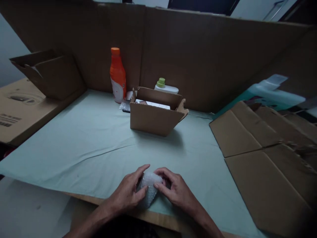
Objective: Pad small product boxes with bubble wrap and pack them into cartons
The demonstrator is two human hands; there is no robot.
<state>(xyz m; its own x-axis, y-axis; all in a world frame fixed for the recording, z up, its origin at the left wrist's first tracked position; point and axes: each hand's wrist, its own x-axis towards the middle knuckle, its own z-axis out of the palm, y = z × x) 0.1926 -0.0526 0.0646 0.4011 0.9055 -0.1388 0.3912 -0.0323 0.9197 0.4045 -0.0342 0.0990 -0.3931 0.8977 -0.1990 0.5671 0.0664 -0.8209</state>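
A small bundle of bubble wrap is between my two hands at the front edge of the cloth-covered table. What lies inside the wrap cannot be made out. My left hand holds the bundle's left side, thumb on the front and fingers behind. On the other side, my right hand grips the upper right end with thumb and curled fingers. Farther back, in the middle, stands an open cardboard box with a white item inside.
Behind the box are an orange bottle and a white bottle with a green cap. Folded cardboard and a teal jug are at right. Cardboard boxes line the left, and a tall cardboard wall closes the back.
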